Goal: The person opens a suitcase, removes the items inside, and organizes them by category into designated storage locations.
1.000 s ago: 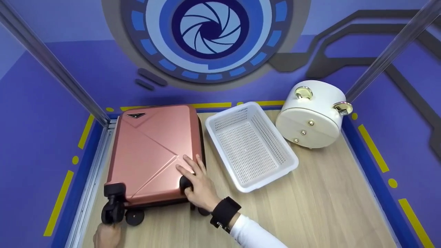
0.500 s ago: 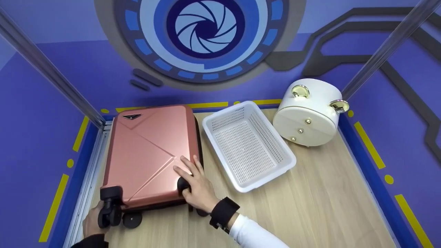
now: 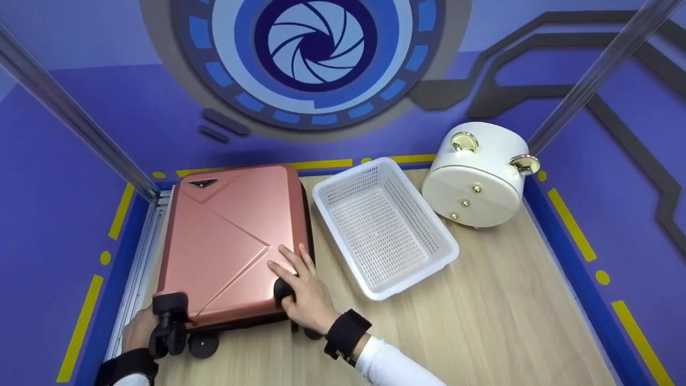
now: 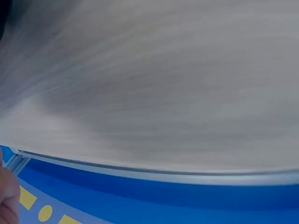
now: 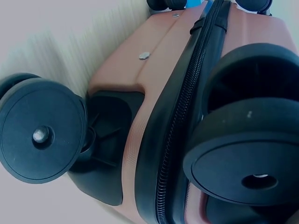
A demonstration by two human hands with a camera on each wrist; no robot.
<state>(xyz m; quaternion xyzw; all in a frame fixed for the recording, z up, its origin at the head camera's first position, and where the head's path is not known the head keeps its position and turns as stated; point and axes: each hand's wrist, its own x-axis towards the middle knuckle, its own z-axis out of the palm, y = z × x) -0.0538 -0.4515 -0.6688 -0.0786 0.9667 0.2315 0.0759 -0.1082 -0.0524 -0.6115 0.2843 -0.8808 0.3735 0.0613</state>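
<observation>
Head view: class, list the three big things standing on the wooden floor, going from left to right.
suitcase → basket → white round box

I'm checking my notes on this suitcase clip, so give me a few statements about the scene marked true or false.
1. The pink suitcase lies flat on the wooden table. True.
2. The white basket holds folded clothes. False: it holds nothing.
3. The right hand rests on the suitcase's near right corner. True.
4. The left hand is inside the basket. False: it is at the suitcase's near left wheel.
5. The round white case stands left of the suitcase. False: it is at the far right.
</observation>
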